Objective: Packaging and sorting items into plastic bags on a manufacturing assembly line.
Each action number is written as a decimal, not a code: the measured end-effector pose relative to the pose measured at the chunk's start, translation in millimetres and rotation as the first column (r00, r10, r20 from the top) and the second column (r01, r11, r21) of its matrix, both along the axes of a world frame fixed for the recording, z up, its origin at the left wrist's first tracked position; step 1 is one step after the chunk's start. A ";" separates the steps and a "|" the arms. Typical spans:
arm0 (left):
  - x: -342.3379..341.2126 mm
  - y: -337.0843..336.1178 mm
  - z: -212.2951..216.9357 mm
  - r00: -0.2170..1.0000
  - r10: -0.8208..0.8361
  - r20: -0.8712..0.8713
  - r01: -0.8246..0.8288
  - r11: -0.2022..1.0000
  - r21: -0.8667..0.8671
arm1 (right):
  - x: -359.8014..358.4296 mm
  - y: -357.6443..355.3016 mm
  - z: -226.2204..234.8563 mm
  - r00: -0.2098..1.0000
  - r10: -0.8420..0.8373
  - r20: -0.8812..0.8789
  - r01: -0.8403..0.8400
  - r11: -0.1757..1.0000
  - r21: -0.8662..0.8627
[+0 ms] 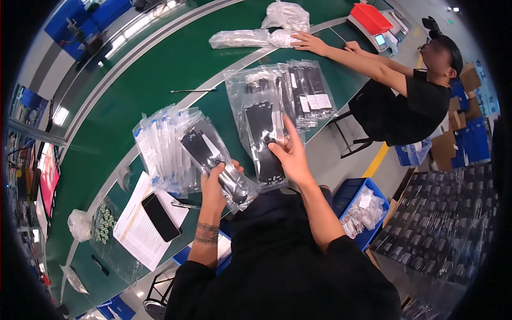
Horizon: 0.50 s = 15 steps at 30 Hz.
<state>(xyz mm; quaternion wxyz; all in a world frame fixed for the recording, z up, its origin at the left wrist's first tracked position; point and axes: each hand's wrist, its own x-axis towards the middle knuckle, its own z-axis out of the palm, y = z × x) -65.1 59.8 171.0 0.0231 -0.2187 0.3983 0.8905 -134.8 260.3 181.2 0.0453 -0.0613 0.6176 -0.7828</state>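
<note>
Clear bags (213, 154) of black parts, white labels (314, 101), fan across the table.

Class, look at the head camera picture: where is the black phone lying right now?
The black phone lies on a white paper sheet on the green table, lower left in the head view, left of the person's left hand.

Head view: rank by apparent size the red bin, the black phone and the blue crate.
1. blue crate, though partly hidden
2. red bin and black phone: look alike; the bin is farther off, so unranked.

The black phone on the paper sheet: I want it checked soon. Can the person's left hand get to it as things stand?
Probably not at once: the left hand grips a clear bag of black parts. The phone lies uncovered close beside that forearm.
</note>
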 end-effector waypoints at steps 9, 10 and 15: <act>-8.1 25.3 13.4 0.987 -0.099 -0.123 0.081 0.986 -0.147 | 13.7 -14.0 31.7 0.948 0.172 -0.269 0.038 0.776 0.630; -8.2 25.3 10.4 0.979 -0.118 -0.168 0.082 0.975 -0.207 | 15.5 -22.0 32.6 0.950 0.183 -0.253 0.033 0.748 0.663; -2.0 25.5 5.6 0.969 -0.201 -0.144 0.160 0.954 -0.253 | 8.7 -20.0 18.8 0.976 0.140 -0.170 -0.001 0.776 0.631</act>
